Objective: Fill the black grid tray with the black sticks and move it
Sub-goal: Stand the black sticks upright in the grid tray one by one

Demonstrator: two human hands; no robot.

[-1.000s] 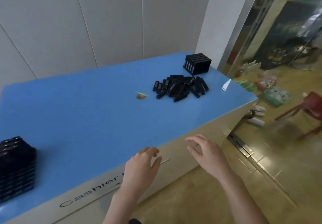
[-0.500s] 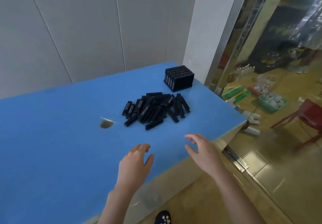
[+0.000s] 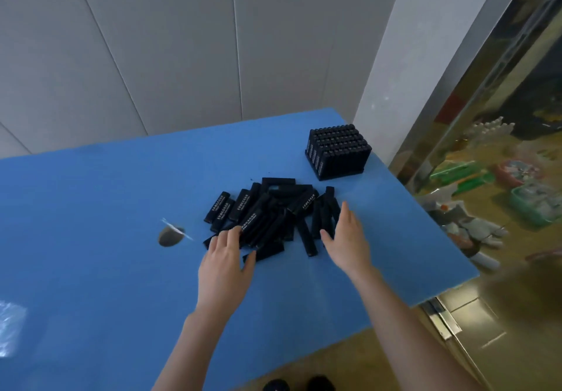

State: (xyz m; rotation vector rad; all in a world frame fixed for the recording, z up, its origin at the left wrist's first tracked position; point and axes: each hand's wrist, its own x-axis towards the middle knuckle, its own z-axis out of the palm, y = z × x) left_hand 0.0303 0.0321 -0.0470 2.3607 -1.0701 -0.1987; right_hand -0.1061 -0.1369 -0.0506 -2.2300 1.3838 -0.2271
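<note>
A loose pile of black sticks (image 3: 270, 217) with white lettering lies on the blue table top (image 3: 91, 208). Behind it, at the far right corner, stands the black grid tray (image 3: 337, 151), packed with upright sticks. My left hand (image 3: 226, 258) reaches the near left edge of the pile, fingers spread and touching the closest sticks. My right hand (image 3: 346, 238) is at the pile's right side, fingers straight, its palm turned towards the sticks. Neither hand grips anything.
A small grey scrap with a clear film (image 3: 170, 235) lies left of the pile. A crumpled clear wrapper (image 3: 10, 326) sits at the left edge. The table's right edge (image 3: 431, 229) drops to a glossy floor with clutter. Grey wall panels stand behind.
Both hands moved forward from the table's near edge to the pile of sticks. The view came closer and turned right, so the second tray at the left left the frame.
</note>
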